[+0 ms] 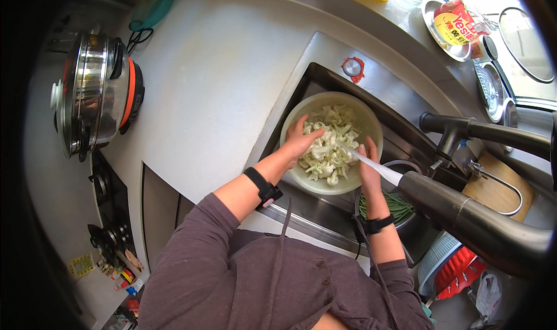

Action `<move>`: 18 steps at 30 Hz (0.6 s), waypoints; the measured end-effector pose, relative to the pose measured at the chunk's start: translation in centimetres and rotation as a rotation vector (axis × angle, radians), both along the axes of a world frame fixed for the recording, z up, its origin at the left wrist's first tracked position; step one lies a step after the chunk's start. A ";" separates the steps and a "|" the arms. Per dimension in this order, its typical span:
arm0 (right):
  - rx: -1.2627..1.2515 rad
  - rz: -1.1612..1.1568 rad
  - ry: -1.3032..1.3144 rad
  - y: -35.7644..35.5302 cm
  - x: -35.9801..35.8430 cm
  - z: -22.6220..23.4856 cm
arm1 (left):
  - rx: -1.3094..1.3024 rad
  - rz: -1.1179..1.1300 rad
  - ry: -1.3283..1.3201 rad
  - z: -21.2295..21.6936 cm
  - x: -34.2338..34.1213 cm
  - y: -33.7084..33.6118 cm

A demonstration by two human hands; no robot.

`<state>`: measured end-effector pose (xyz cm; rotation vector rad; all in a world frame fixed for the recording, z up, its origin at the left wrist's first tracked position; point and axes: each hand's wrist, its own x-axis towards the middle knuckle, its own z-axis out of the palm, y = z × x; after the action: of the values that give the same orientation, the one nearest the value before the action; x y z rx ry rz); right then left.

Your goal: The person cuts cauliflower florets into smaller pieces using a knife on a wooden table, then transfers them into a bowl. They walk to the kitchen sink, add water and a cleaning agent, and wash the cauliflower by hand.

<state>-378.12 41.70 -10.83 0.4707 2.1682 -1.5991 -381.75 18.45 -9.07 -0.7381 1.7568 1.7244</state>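
Observation:
A pale round bowl (295, 108) full of cut cauliflower florets (333, 147) sits in the sink (316, 74). Water from the dark faucet (432, 196) pours onto the florets. My left hand (300, 139) reaches over the bowl's left side, fingers apart and touching the cauliflower. On the right, my right hand (369, 159) is at the bowl's inner edge, its fingers stretched out and partly behind the water stream. Below the bowl's right side, a dark basin of green beans (391, 207) is partly hidden by my right forearm.
A steel pot with a glass lid (96, 95) stands on the counter (214, 80) at left. A second dark tap (481, 131) spans the sink's right side, near a wooden board (493, 185). Metal bowls (430, 16) line the windowsill. Stacked baskets (447, 266) stand lower right.

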 end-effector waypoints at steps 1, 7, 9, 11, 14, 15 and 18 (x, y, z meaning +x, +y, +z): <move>0.025 -0.126 -0.125 -0.6 0.0 -0.7 | 0.080 0.046 -0.112 -0.5 0.5 0.4; -0.528 -0.304 -0.237 -4.0 -1.0 -1.5 | 0.354 0.168 -0.375 0.2 0.2 2.8; -0.548 -0.200 -0.138 -3.1 -1.1 0.1 | 0.368 0.092 -0.306 1.5 0.1 2.0; -0.447 -0.148 -0.024 -2.0 -0.7 1.4 | 0.514 0.081 -0.227 2.3 0.3 1.0; -0.188 -0.049 0.207 -0.8 -0.2 1.5 | 0.136 0.029 -0.053 1.6 0.6 0.3; -0.119 -0.086 0.095 -0.9 0.0 1.0 | 0.054 0.048 -0.038 1.1 0.9 0.4; -0.132 -0.242 -0.148 -3.1 -0.2 -1.4 | 0.097 0.164 -0.343 -0.7 1.3 2.2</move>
<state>-378.28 38.60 -12.25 0.8088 1.9418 -1.7577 -380.43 20.63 -9.78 -1.0884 1.4043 1.6558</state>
